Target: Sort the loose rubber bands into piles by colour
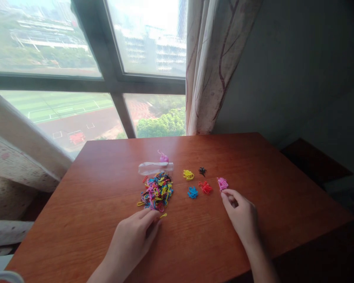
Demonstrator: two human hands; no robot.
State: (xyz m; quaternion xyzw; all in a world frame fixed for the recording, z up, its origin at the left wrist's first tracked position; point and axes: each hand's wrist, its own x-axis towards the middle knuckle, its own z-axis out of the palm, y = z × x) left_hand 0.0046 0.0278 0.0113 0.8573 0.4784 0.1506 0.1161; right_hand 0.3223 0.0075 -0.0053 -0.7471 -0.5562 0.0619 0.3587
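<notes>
My left hand (135,234) is closed in a pinch at the near edge of a mixed pile of small coloured rubber bands (157,190). A yellow rubber band (164,215) sticks out from its fingertips. On the right, my right hand (238,208) has thumb and forefinger pressed together at the near side of a small pink heap of rubber bands (223,183); whatever is between them is hidden. Other small heaps lie between the hands, sorted by colour: blue (192,192), red (205,187), yellow (188,175) and black (202,171).
Behind the mixed pile a clear plastic container (155,168) lies on its side, with a pink-purple object (163,157) at its back. The wooden table (106,165) reaches toward a window and a patterned curtain (206,78). A white rim (7,276) shows at the lower left.
</notes>
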